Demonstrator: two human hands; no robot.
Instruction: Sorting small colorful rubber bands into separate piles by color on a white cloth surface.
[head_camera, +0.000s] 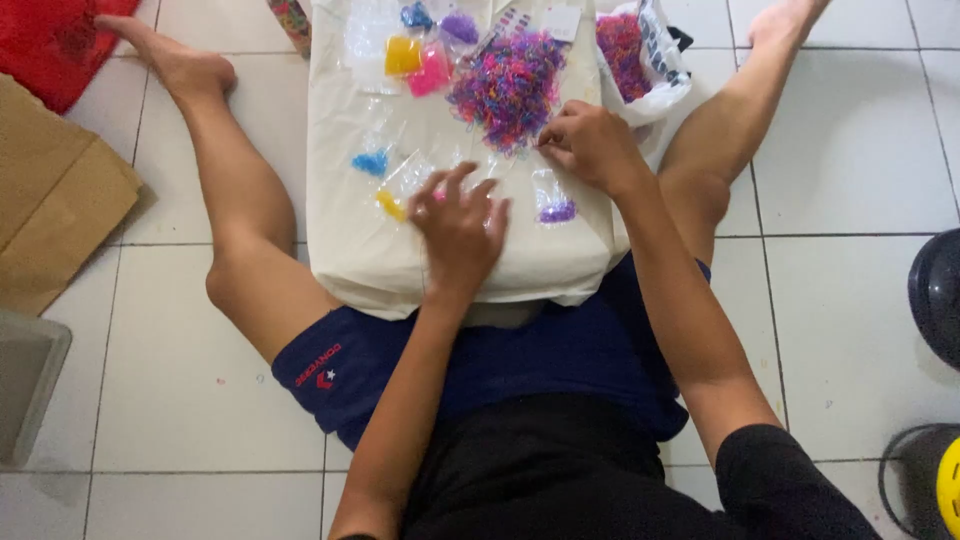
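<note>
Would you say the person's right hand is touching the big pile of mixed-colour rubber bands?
Touching. In the head view, the right hand has its fingertips at the lower edge of the pile of rubber bands, with no gap visible.

Both arms reach forward between the spread, bare legs. The left hand (460, 228) lies palm down, fingers splayed and slightly blurred — wrist straight. The right hand (590, 145) sits farther out, fingers curled inward, fingertips pinched together in a small grip — forearm angled inward.
</note>
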